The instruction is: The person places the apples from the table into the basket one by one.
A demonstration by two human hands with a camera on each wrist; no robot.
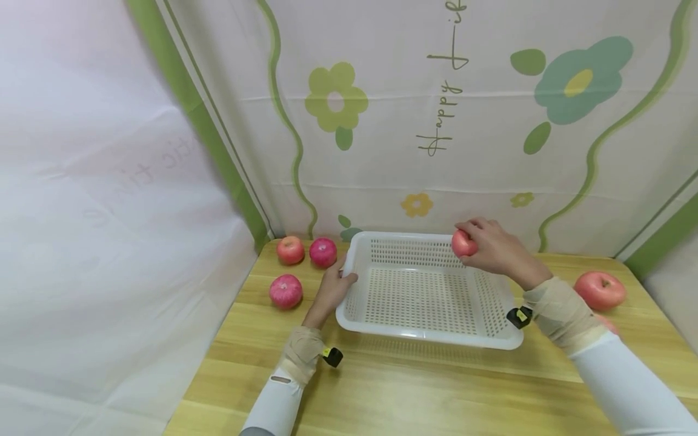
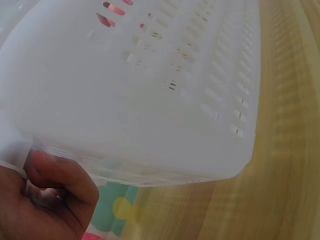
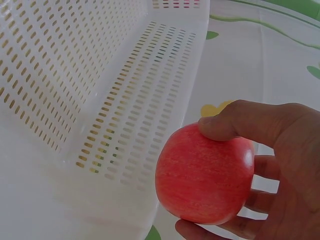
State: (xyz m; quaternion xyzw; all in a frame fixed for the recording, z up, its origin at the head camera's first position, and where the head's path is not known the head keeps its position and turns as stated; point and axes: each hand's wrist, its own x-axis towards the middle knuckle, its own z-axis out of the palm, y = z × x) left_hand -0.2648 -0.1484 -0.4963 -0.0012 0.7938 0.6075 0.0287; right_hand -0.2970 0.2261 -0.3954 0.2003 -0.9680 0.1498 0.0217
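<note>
A white plastic basket [image 1: 420, 334] with slotted walls and floor stands in the middle of the head view, its inside bare. My left hand [image 1: 331, 289] grips its left rim, with the thumb over the edge; the left wrist view shows the curled fingers [image 2: 62, 182] at the rim. Over the far right corner of the basket, my right hand [image 1: 493, 251] holds a red apple [image 1: 463, 243]. In the right wrist view thumb and fingers close around that apple [image 3: 205, 175], just beside the basket's rim.
Left of the basket, on the wooden table [image 1: 382, 393], lie a red apple [image 1: 290, 250] and two pink round fruits [image 1: 286, 291]. A larger red apple [image 1: 600, 290] sits at the right, with another red thing [image 1: 608, 324] partly behind my right sleeve. A flowered curtain [image 1: 382, 169] hangs behind the table.
</note>
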